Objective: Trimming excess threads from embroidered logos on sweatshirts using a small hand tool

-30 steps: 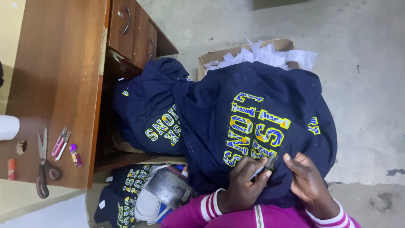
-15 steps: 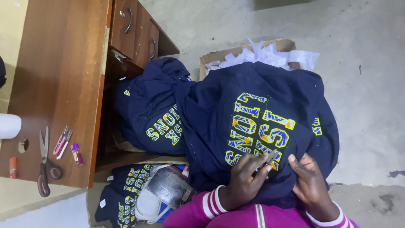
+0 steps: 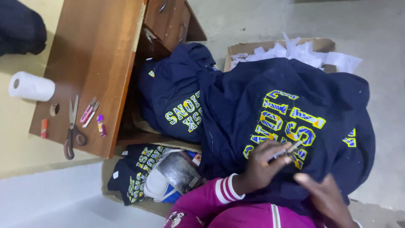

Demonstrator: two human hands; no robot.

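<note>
**Hands at work on a lettered navy garment beside a wooden surface**

A brown wooden surface with drawers fills the upper left, next to a grey concrete floor. Draped across the person's lap in the centre-right lies a large navy blue fabric garment with yellow and blue stitched lettering. A second navy garment with yellow lettering is heaped just beside it, against the surface's open side. Behind both stands a brown cardboard box of white paper scraps. Lower left, another cardboard box holds folded navy garments and a grey plastic-wrapped bundle. On the surface lie a white paper roll, long metal scissors with dark handles, a pink-handled clipper, a small purple-capped tube and a small red tube. The left hand, in a magenta sleeve with white-striped cuff, is curled closed on a small thin pale tool, pressed to the lettering. The right hand rests flat and mostly open on the fabric, just beside it, gripping nothing.
</note>
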